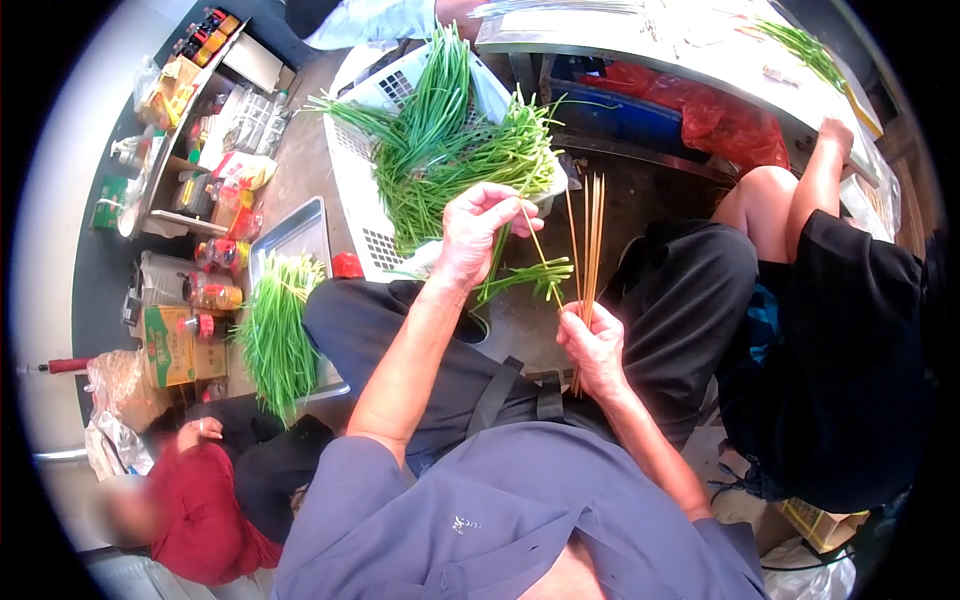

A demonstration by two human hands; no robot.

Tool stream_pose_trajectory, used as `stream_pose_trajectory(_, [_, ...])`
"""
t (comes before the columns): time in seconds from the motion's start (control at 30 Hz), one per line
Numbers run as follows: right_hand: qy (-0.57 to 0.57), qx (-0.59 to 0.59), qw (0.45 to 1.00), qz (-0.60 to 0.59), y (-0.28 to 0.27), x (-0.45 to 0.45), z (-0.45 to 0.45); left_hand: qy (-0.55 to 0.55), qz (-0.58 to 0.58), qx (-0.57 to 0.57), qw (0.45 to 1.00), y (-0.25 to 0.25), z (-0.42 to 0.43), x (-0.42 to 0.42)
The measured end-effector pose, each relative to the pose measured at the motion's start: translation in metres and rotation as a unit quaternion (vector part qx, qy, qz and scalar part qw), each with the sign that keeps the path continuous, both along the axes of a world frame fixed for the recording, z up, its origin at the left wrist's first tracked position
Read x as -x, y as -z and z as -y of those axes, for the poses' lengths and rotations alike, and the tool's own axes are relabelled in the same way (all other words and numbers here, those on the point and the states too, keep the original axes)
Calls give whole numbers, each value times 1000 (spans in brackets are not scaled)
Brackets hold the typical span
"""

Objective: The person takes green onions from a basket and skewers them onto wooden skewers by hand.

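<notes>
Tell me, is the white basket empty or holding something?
Holding something: long green stalks lie heaped in the white basket, some jutting past its rim.

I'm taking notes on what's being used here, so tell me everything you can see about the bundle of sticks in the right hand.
The bundle of sticks is a handful of long, thin, straight brown rods that look like bamboo or wood; an exact count isn't clear. The right hand grips them low down, with lower ends showing below it. They run nearly straight up the picture, fanning slightly toward the top.
</notes>
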State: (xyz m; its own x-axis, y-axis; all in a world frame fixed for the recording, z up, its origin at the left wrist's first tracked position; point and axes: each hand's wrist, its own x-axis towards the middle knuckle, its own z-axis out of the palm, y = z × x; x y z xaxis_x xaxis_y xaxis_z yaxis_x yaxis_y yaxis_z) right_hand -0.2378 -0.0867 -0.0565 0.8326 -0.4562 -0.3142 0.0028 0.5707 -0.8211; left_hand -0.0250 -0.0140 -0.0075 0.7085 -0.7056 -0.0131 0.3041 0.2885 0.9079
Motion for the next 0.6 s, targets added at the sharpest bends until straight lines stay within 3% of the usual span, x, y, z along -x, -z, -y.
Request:
stream_pose_trajectory(0.2, [-3,14,1000,-7,-3,2,2,14,-28,6,999,-4,-8,-5])
stream_pose_trajectory(0.27, [-14,24,1000,-11,-3,1,0,8,11,-100,995,-9,-10,-3])
stream_pose_trajectory(0.33, [-7,6,1000,-18,-4,1,-2,62,89,-107,988,-2,-13,2])
stream_pose_trajectory(0.47, [-16,-17,1000,-15,-13,0,1,129,14,-142,981,8,-21,31])
stream_pose_trajectory(0.6, [-32,-71,997,-13,-21,-2,6,165,75,-140,973,-9,-20,38])
